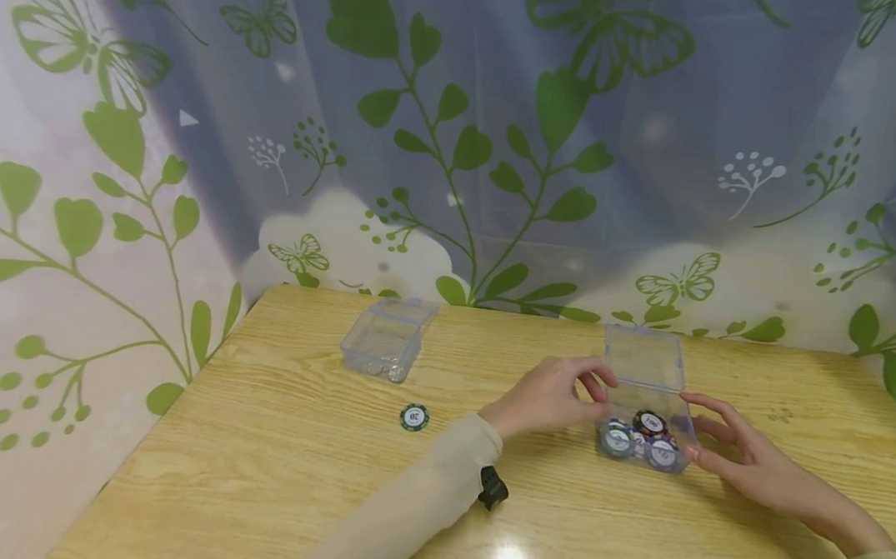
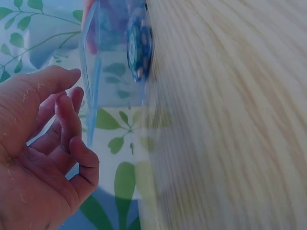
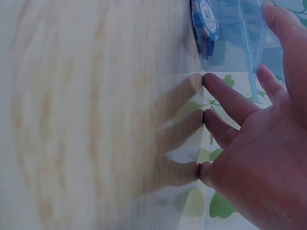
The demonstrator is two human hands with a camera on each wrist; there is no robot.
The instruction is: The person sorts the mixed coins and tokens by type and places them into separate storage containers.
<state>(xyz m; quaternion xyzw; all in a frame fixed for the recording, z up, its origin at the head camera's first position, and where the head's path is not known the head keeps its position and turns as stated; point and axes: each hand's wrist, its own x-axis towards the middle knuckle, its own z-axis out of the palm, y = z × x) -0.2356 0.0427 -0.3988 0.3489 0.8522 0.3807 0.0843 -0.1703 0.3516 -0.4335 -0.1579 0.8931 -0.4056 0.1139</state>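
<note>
A clear plastic box (image 1: 680, 423) with a raised lid (image 1: 643, 359) stands on the right of the table, holding several poker chips (image 1: 650, 423). My left hand (image 1: 551, 397) is at the box's left side, its fingers loosely bent with nothing seen between them. In the left wrist view, that hand (image 2: 48, 139) has its thumb tip close to the box wall; contact is hard to tell. On the box's right side, my right hand (image 1: 755, 460) has its fingers spread and its thumb by the wall. Fingertips of this hand (image 3: 254, 139) rest on the table in the right wrist view.
A second clear box (image 1: 381, 343), lid up, stands at the back left with several clear round pieces inside. One green-edged poker chip (image 1: 414, 417) lies in front of it on the wooden table (image 1: 259, 471). A patterned curtain (image 1: 454, 146) hangs behind the table's back edge.
</note>
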